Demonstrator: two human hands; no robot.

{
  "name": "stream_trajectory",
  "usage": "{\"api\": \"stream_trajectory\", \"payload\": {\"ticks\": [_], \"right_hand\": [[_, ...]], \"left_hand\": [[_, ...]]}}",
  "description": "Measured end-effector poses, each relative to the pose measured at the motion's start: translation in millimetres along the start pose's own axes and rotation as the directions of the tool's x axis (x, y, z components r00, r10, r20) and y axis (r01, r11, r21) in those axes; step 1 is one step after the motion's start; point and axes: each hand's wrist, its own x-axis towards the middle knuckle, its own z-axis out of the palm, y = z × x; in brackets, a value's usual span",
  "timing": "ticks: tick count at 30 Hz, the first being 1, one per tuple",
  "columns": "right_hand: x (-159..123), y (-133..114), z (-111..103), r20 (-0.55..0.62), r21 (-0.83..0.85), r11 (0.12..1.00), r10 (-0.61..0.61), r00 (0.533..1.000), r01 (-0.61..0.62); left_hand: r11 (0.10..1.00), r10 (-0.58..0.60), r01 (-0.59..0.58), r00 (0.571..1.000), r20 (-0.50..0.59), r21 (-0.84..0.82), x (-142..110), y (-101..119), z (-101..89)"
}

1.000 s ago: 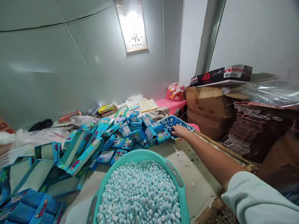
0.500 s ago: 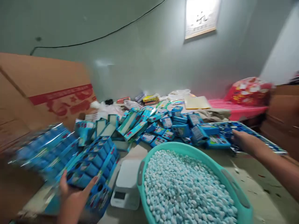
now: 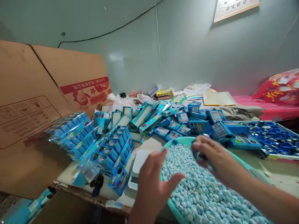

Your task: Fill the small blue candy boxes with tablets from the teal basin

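My right hand (image 3: 215,158) is closed around a small, shiny dark-blue object (image 3: 199,155), its exact kind blurred and partly covered by my fingers. It is over a turquoise basin (image 3: 174,205) heaped with pale blue and white pebble-like candies (image 3: 198,186). At the basin's left rim, my left hand (image 3: 155,180) is raised with fingers and thumb apart, holding nothing. It partly covers a white kitchen scale (image 3: 140,161). To its left stand blue printed boxes with round holes (image 3: 113,149), stacked in rows.
A tray of shiny blue round pieces (image 3: 275,137) lies at the right. Loose blue boxes (image 3: 173,126) are heaped behind the basin. Wrapped blue packs (image 3: 74,133) lean near a large cardboard carton (image 3: 51,102) on the left. A red bag (image 3: 280,87) sits at the back right.
My right hand has come from the tray to above the candies with a dark-blue object in it. My left hand has left the blue boxes and moved right to the basin. The view has turned right.
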Motion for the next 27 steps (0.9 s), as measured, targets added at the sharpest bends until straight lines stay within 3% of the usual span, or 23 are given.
{"api": "stream_trajectory", "payload": {"ticks": [2,4,7,11,14,17,21,24,27], "right_hand": [[-20.6,8.8,30.3,0.203,0.202,0.958,0.161,0.966,-0.202],[-30.8,17.7,43.8,0.322,0.289,0.893,0.249,0.914,-0.345],[-30.9,28.2,47.1,0.359,0.321,0.867,0.262,0.896,-0.382],[-20.5,40.2,43.6,0.329,0.294,0.882,0.269,0.905,-0.369],[-14.2,44.2,39.8,0.31,0.291,0.911,0.2,0.93,-0.293],[-11.9,40.8,34.1,0.278,0.233,0.953,0.124,0.952,-0.192],[-11.6,33.6,25.1,0.293,0.133,0.978,0.116,0.949,-0.161],[-8.9,34.0,19.0,0.296,0.049,0.988,0.123,0.947,-0.144],[-4.9,38.1,12.5,0.196,-0.148,0.988,-0.02,0.98,0.05]], "left_hand": [[0.995,0.063,-0.055,0.993,0.099,-0.083,-3.2,8.9,16.0],[0.985,0.066,-0.052,0.994,0.085,-0.165,-11.2,7.6,22.5],[0.967,0.063,-0.042,0.995,0.075,-0.252,-24.0,-2.7,28.0],[0.958,0.02,-0.015,1.0,0.015,-0.285,-31.1,-5.6,41.4],[0.967,-0.008,0.005,1.0,-0.009,-0.255,-27.2,-3.5,40.8],[0.982,-0.114,0.111,0.993,-0.013,-0.151,-20.5,-12.2,20.2],[0.929,-0.366,0.359,0.926,-0.095,-0.084,-17.3,-30.2,-10.3],[0.931,-0.359,0.361,0.932,0.052,-0.059,-19.7,-30.2,-5.1],[0.974,-0.222,0.227,0.962,0.16,-0.012,-24.4,-22.6,16.6]]}}
